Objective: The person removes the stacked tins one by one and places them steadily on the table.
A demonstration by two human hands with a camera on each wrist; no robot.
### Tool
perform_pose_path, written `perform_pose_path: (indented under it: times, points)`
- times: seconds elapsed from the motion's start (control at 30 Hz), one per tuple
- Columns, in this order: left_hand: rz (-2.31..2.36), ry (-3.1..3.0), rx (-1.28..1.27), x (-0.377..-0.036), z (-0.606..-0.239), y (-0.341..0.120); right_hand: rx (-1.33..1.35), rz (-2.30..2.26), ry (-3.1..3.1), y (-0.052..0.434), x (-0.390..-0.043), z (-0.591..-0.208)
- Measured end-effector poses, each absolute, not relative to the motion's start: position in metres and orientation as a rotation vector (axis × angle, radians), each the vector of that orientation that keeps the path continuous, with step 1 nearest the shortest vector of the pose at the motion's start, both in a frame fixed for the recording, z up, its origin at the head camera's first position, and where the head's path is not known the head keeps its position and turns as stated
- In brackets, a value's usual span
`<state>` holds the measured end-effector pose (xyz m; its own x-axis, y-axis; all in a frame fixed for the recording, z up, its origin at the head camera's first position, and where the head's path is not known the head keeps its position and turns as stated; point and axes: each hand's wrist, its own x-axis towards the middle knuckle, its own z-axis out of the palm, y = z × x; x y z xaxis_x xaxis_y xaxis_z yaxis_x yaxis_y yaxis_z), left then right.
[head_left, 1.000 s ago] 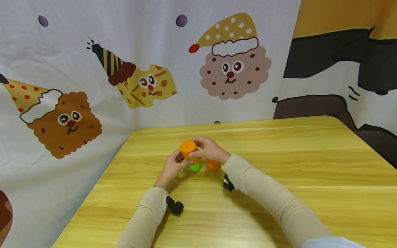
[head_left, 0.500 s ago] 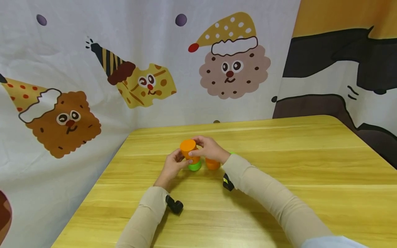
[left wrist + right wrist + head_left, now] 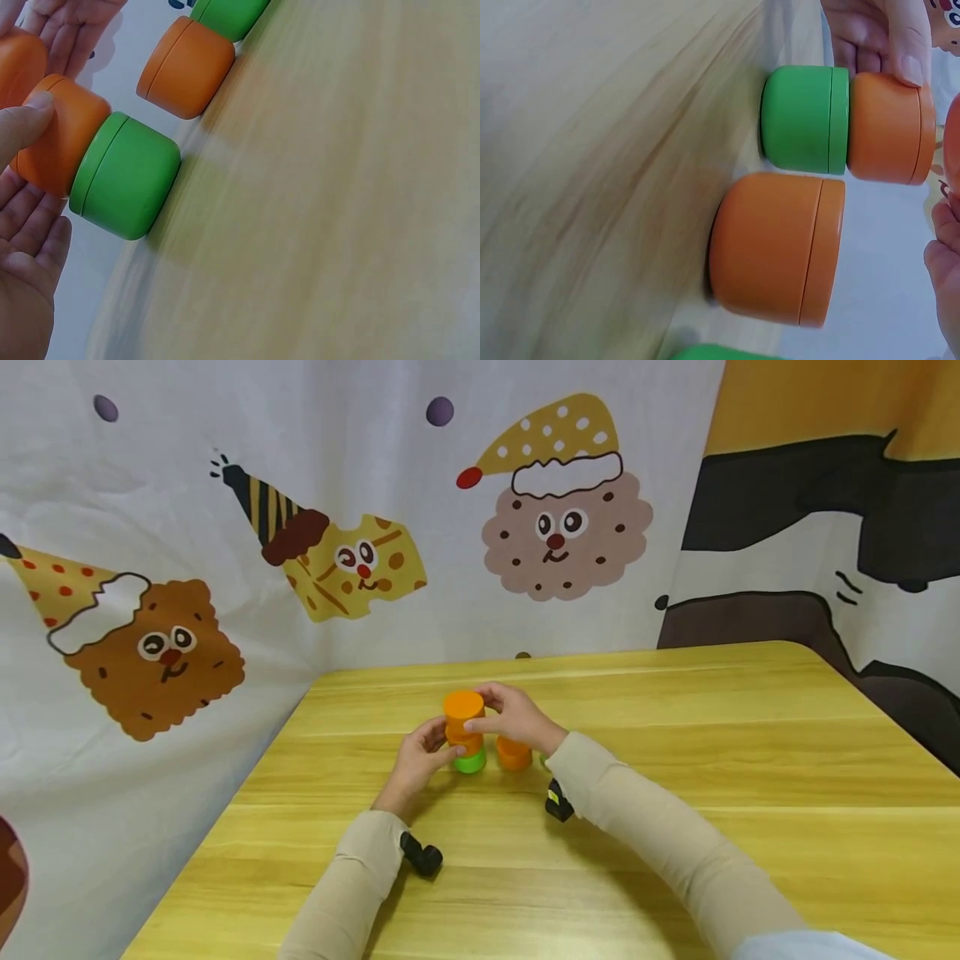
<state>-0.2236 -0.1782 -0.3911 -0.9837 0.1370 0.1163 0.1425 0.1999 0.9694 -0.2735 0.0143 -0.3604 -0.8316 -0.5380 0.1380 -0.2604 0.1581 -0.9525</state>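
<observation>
A small green lidded jar (image 3: 470,762) stands upright on the table, with an orange jar (image 3: 889,129) of the same shape on top of it. My left hand (image 3: 416,766) grips that orange jar, thumb on the near side and fingers behind. Just above, my right hand (image 3: 517,720) holds a second orange jar (image 3: 464,708) between thumb and fingers. In the right wrist view a narrow gap shows between the two orange jars. A third orange jar (image 3: 514,755) stands close to the right of the stack. My right sleeve mostly hides another green jar (image 3: 231,15) beyond it.
The wooden table (image 3: 675,718) runs back to a white cloth (image 3: 450,635) printed with cartoon snacks in hats. Black wrist cameras stick out from both sleeves, the left camera (image 3: 422,857) close over the tabletop.
My right hand has moved slightly up and to the right with its orange jar, which now lines up more over the stack. My left hand has kept its grip in place.
</observation>
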Motion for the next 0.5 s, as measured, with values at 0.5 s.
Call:
perform_pose_path:
  times: [0.5]
  points:
    - [-1.984, -2.424, -0.289, -0.223, -0.391, -0.18, -0.755, -1.768, 2.205, 0.036, -0.276, -0.362]
